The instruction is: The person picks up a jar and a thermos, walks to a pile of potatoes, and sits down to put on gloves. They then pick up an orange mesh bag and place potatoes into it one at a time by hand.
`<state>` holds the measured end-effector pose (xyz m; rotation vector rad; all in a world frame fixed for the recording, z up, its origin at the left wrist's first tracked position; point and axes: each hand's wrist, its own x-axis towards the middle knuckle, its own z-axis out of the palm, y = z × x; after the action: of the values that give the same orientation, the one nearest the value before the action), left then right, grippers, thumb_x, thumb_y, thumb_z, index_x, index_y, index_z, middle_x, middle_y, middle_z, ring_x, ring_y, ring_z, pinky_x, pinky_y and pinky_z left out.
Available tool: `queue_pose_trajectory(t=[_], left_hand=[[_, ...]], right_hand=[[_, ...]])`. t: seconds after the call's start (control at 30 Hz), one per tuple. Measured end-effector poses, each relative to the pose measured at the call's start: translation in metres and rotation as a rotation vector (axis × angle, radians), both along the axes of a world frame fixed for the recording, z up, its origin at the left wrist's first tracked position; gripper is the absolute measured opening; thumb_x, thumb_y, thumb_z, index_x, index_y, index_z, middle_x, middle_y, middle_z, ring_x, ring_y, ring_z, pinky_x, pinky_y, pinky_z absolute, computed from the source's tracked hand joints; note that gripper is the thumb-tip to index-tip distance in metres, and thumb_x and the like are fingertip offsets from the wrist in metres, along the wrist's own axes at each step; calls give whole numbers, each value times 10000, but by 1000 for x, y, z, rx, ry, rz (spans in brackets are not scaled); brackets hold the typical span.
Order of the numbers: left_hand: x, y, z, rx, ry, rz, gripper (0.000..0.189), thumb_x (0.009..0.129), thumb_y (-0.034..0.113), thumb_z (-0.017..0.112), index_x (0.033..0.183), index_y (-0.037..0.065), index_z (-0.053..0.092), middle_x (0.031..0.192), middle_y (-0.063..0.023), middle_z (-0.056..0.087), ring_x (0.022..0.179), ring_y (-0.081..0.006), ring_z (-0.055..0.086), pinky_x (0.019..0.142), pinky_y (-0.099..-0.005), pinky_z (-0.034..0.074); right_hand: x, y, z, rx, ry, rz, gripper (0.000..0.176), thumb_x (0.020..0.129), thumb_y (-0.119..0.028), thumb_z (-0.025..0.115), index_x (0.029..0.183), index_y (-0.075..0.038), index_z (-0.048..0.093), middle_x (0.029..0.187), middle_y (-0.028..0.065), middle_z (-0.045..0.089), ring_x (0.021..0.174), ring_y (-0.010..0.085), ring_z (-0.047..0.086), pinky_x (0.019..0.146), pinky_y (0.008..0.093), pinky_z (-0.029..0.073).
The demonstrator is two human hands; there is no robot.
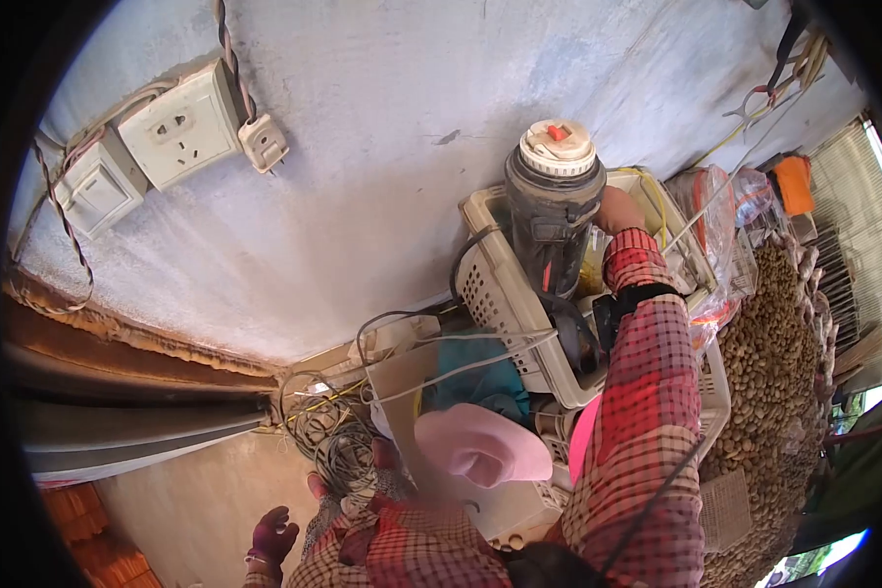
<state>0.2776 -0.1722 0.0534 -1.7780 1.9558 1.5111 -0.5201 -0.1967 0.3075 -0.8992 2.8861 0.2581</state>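
The right hand (617, 210) reaches into the basket (488, 299) — its grip I cannot tell. A bump could tip the flask (551, 218) beside it. The left hand (273, 536) hangs half-curled, empty.

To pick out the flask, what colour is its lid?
The lid is off-white with a red tab, seen in the head view.

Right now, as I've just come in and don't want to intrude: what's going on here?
The person's right hand reaches over a cream, perforated plastic basket by the wall. It is partly hidden behind a tall, dark, cylindrical flask with a white lid, so its grip can't be seen. The flask sits in the basket. The left hand hangs low, holding nothing visible.
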Motion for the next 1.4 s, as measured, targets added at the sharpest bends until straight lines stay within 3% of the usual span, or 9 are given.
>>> queue_pose_trajectory(t=[0.2, 0.47, 0.6, 0.73, 0.83, 0.93, 1.13, 1.23, 1.4], left_hand=[[-9, -3, 2, 0, 32, -26, 503, 742, 158, 719, 1201, 1, 585, 1124, -157, 648, 1005, -245, 643, 854, -342, 523], [10, -5, 7, -99, 148, 44, 446, 755, 84, 703, 1186, 29, 603, 1099, -129, 666, 1007, -210, 657, 876, -338, 528], [43, 8, 19, -12, 262, 286, 250, 833, 15, 627, 1079, -18, 655, 842, -58, 678, 697, -120, 630, 638, -262, 510], [107, 40, -7, 123, 348, 548, 212, 850, -1, 593, 1051, -35, 654, 801, -63, 648, 596, -138, 624, 559, -257, 518], [164, 64, -10, 165, 201, 520, 200, 873, 9, 567, 1045, -28, 661, 799, -62, 646, 543, -124, 604, 520, -244, 500], [229, 90, -30, 203, 229, 566, 200, 896, 47, 566, 1057, -28, 658, 802, -58, 650, 553, -131, 612, 522, -247, 500], [330, 132, -45, -111, 187, 607, 255, 958, 171, 562, 1108, -25, 629, 885, -112, 700, 857, -175, 672, 785, -291, 532], [364, 139, 17, -116, 78, 782, 249, 917, 189, 618, 1116, 45, 660, 966, -75, 707, 893, -148, 651, 788, -288, 518], [414, 163, 80, -255, 745, 1169, 499, 938, 347, 584, 1334, 54, 508, 1289, -132, 585, 1142, -228, 583, 966, -336, 456]], right_hand=[[-19, 21, 14, -390, -10, 73, 594, 776, -355, 719, 1281, -91, 551, 1212, 214, 608, 1121, 345, 589, 940, 409, 468], [174, 63, 125, -1480, -346, 255, 310, 945, -186, 573, 1201, -12, 556, 1051, 79, 639, 765, 118, 602, 653, 236, 461], [313, 80, 44, -1304, -826, 488, 245, 926, -48, 517, 1164, -5, 559, 1010, 92, 655, 739, 103, 595, 640, 222, 443], [459, 75, -104, -715, -1445, -29, 283, 877, -125, 613, 1138, -22, 577, 900, 41, 638, 742, 109, 604, 640, 232, 458], [544, 118, -208, -152, -1469, 318, 379, 815, -236, 672, 1114, -15, 599, 890, 117, 678, 780, 196, 641, 712, 319, 497], [596, 147, -221, 112, -1467, 471, 389, 801, -259, 672, 1106, -27, 604, 894, 125, 687, 813, 243, 656, 737, 350, 507], [716, 110, -246, 287, -1377, 818, 368, 799, -271, 657, 1107, -74, 621, 935, 122, 689, 853, 282, 662, 754, 373, 512], [796, 57, -226, 452, -1284, 1103, 393, 793, -274, 684, 1115, -56, 619, 934, 139, 674, 847, 282, 659, 749, 364, 514], [969, -10, -171, 608, -974, 1708, 540, 785, -289, 710, 1234, -44, 539, 1107, 155, 604, 921, 310, 629, 778, 400, 503]])
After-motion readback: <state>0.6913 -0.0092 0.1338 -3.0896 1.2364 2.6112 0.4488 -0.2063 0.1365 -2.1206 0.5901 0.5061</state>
